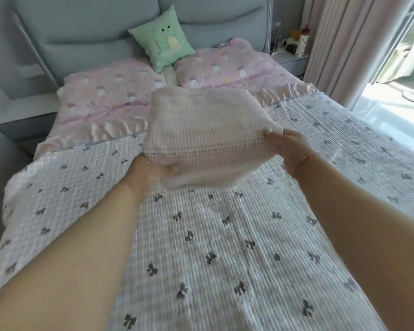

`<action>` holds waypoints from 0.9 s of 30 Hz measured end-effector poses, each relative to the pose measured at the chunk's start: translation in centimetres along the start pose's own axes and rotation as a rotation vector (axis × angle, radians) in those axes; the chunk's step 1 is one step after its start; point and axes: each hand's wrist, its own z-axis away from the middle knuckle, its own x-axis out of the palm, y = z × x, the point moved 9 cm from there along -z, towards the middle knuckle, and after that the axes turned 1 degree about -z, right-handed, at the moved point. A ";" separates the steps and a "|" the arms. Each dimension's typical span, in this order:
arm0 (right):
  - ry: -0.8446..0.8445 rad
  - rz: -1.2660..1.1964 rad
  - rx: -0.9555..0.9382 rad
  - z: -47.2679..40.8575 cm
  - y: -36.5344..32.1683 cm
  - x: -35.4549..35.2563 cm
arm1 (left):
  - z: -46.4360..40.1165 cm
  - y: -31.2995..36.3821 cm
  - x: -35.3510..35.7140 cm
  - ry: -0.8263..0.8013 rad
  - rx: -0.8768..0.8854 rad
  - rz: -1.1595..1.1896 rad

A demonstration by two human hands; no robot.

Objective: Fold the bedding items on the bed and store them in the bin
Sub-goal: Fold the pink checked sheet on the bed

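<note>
Folded checked blanket (207, 137), pale pink and thick, held up above the bed (225, 259) between both hands. Left hand (148, 174) gripping its near left corner from beneath, thumb on the cloth; right hand (290, 151) pinching the right edge, a ring on one finger. Below, a ribbed white bedspread (201, 235) with small dark bows. Farther back, two pink pillows (110, 89) side by side, a green cushion (161, 38) propped between them against the grey padded headboard (93, 27). Pink curtain (349, 39) at right, beside a cluttered nightstand (290, 59).
</note>
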 end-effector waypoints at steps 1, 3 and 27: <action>0.003 0.053 0.060 0.1 2.0 -0.2 | 0.6 -2.2 -0.4 0.021 -0.068 -0.020; -0.016 0.137 0.200 0.8 7.2 -0.8 | 2.4 -7.6 -1.3 0.079 -0.226 -0.135; -0.044 1.086 0.574 9.2 28.0 -6.2 | 16.3 -27.6 -1.3 0.289 -0.838 -0.605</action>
